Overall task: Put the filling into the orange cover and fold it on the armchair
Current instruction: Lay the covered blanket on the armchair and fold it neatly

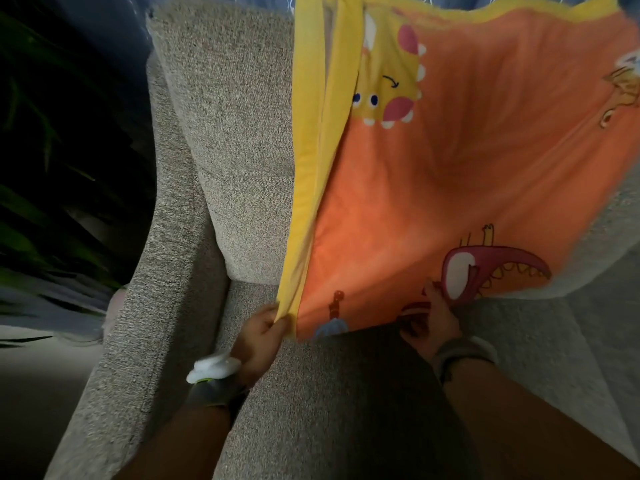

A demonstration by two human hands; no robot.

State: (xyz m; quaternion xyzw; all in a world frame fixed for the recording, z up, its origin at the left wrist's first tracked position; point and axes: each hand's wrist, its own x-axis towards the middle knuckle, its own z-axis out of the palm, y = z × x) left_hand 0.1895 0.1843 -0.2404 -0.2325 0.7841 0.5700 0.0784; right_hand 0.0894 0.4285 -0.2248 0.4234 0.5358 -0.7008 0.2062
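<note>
The orange cover, printed with cartoon dinosaurs and edged in yellow, hangs spread over the backrest of the grey armchair and down to its seat. My left hand pinches the yellow lower-left corner of the cover. My right hand grips the cover's lower edge near a red dinosaur print. The filling itself is not visible; I cannot tell whether it is inside the cover.
The armchair's left armrest runs down the left side and its seat cushion lies below my hands. Dark green plant leaves stand to the left of the chair. Blue patterned fabric shows behind the backrest.
</note>
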